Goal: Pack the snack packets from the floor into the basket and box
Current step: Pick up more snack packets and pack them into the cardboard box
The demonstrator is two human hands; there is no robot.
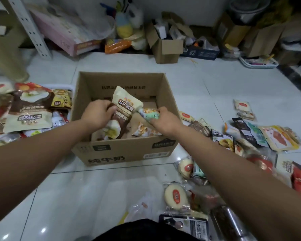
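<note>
The floor (pixel 215 80) is made of large glossy white tiles with thin dark joints, and it reflects small spots of light (pixel 43 230) at the lower left. Behind it stands a plain white wall (pixel 181 7), and along its foot are a small open cardboard box (pixel 165 47), a dark blue box (pixel 201 53), a flat pink box (pixel 64 32) and a plush toy (pixel 124 23). A white perforated metal post (pixel 31 30) rises on the left, and brown cartons (pixel 261 39) crowd the right corner.

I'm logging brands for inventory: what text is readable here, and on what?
"纯牛奶": front of the cardboard box.
"三只松鼠": brown-and-cream packet gripped by the left hand.
Too blurred to read: green packet in the right hand, the box's inner-wall print, barcode label, floor packets.
</note>
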